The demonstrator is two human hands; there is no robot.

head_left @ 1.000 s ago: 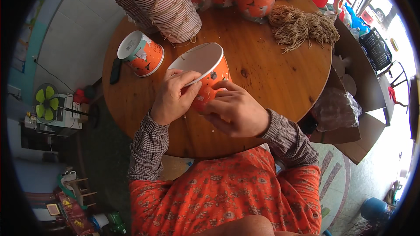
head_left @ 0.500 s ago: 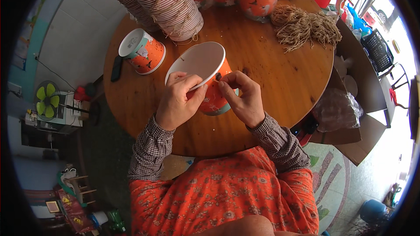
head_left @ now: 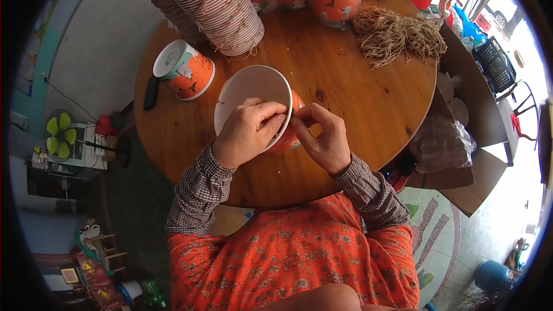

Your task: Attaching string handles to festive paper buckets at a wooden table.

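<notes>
An orange paper bucket [head_left: 247, 83] with a white inside stands tilted on the table in front of me, its mouth turned toward me. My left hand [head_left: 249, 129] reaches over the near rim, fingers inside the mouth, closed at the rim's right side. Against the outer wall at that same spot, the fingertips of my right hand [head_left: 324, 133] are pinched together; what they hold is too small or hidden to make out. A bit of cord [head_left: 220, 102] shows at the rim's left side. Another orange bucket [head_left: 193, 78] lies upside down to the left.
Tall stacks of orange buckets [head_left: 230, 20] stand at the back of the round wooden table [head_left: 368, 103]. A bundle of tan cords [head_left: 397, 34] lies at the back right. By the left edge is a dark phone-like object [head_left: 151, 93]. A cardboard box [head_left: 484, 115] stands right of the table.
The bucket has turned, so its cord bit now sits farther left and lower. My left hand has moved right along the rim, in over the mouth; my right fingertips moved slightly right and down.
</notes>
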